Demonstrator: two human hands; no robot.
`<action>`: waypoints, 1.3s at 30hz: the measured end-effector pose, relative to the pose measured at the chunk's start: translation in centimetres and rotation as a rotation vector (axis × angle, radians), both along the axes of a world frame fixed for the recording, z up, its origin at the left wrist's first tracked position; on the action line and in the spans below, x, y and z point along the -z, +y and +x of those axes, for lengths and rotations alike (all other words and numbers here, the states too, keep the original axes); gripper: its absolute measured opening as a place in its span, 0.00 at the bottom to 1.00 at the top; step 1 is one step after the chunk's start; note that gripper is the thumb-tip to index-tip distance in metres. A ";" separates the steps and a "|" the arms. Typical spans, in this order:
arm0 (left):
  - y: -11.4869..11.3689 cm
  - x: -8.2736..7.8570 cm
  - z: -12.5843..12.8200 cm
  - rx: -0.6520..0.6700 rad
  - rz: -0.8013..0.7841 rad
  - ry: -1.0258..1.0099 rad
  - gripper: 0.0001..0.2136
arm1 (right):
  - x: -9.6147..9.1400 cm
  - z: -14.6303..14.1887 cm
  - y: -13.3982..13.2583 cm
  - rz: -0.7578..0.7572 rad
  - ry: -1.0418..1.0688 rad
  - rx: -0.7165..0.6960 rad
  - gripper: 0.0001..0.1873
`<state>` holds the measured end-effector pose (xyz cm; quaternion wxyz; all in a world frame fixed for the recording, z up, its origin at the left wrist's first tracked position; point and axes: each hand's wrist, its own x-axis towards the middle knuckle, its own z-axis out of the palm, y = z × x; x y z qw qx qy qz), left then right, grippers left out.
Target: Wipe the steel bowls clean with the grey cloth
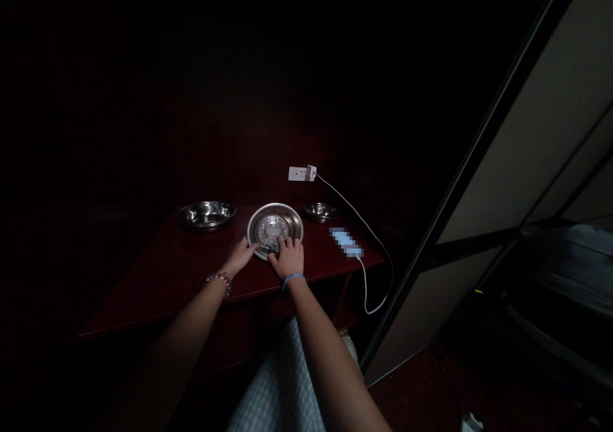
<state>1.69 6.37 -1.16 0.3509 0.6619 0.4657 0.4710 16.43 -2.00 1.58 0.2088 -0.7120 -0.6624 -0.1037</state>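
Middle bowl (272,212): standing tilted on or just over the red table (153,278), near the front edge; shiny metal, open side turned up toward the viewer; cannot tell whether the base touches the tabletop.
Left hand (241,257): holding the bowl by its near left rim, thumb laid over the edge, other fingers mostly hidden; wearing a beaded bracelet (219,284) at the wrist.
Right hand (288,258): reaching over the near right rim with fingers parted and bent into the bowl; touching the inside or the edge, cannot tell which, nor whether gripping anything.
Dark patch (272,246): lying inside the bowl beside the right thumb; too dim to tell as object or reflection.
Blue band (292,280): circling the right wrist.
Left bowl (207,229): resting level on the table, well apart from both hands; wide, shallow, shiny metal.
Small dish (321,212): sitting just right of the middle bowl, farther back; also metal.
Wall socket (295,174): mounted above the table, with a white charger (311,172) plugged into its right end.
White cable (368,312): running from the charger, looping below the table edge, ending at the phone.
Phone (345,241): lying on the table's right side, blurred into blocks.
Checked cloth (282,387): showing pale blue below the forearms.
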 end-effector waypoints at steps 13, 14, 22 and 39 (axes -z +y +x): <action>0.4 0.3 0.2 0.000 -0.019 -0.001 0.18 | 0.3 0.0 0.3 0.014 -0.008 -0.015 0.32; 0.5 0.3 0.2 0.005 -0.020 -0.010 0.18 | 0.3 0.0 0.3 0.014 -0.008 -0.014 0.32; 0.4 0.1 0.0 -0.001 0.007 0.022 0.18 | 0.3 0.2 0.4 0.029 0.022 -0.026 0.32; -1.9 -2.0 0.1 -0.017 0.012 -0.017 0.16 | 0.3 0.2 0.3 0.030 0.007 -0.012 0.32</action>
